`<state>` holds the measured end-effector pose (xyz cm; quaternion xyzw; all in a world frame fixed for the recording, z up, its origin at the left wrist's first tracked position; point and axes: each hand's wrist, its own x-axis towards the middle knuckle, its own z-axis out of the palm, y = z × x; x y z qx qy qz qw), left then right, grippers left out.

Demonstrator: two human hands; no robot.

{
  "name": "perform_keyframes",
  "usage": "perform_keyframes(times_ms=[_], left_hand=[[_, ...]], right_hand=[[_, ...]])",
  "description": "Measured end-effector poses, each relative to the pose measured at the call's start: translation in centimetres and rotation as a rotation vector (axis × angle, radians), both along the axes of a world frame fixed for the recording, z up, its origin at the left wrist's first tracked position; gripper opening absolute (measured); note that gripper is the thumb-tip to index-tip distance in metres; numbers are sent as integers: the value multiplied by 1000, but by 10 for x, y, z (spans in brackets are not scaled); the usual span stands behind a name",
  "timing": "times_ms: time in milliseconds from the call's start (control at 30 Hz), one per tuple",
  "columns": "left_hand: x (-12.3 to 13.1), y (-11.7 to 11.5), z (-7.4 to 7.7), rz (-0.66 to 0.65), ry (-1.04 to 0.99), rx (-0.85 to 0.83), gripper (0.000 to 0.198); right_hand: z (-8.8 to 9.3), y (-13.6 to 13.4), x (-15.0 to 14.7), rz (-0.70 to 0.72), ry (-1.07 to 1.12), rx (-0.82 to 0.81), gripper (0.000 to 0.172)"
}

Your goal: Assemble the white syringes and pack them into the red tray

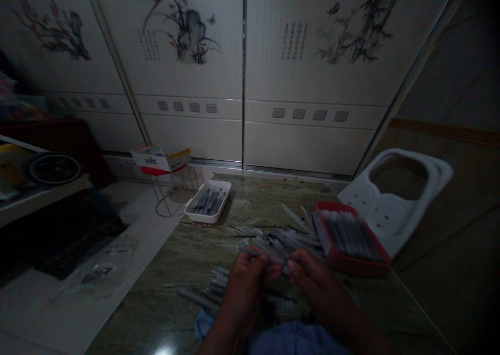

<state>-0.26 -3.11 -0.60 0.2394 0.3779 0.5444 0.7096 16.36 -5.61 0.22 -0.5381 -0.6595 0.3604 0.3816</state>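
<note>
My left hand (247, 279) is closed around a slim, greyish, semi-clear pen (252, 251) over the table. At the pen's right end, the fingertips of my right hand (312, 274) pinch together; dim light hides exactly what they grip. Just beyond both hands lies a loose pile of pens and pen parts (289, 236). More grey tubes (197, 296) lie beside my left wrist. To the right, a red box (339, 264) holds a row of pens. A white tray (203, 218) with several dark-filled pens in it stands farther back on the left.
The green wood-grain table (156, 298) reaches toward sliding cabinet doors (187, 136). Beyond its right edge is a white plastic chair (390, 204). Left of it, an open carton (156, 160) rests on a red stool (150, 171). A fan-like round object (54, 167) sits at far left.
</note>
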Motion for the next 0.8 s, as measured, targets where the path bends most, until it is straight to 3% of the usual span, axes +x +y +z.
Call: perform_keyframes(times_ms=[367, 633, 800], left_hand=[[2, -4, 8, -13, -22, -14, 33], [-2, 0, 2, -4, -62, -41, 37], [-5, 2, 0, -37, -98, -82, 34]], right_hand=[[-2, 3, -4, -51, 134, -139, 55], [-3, 2, -2, -29, 22, 34, 28], [-3, 0, -3, -9, -43, 73, 25]])
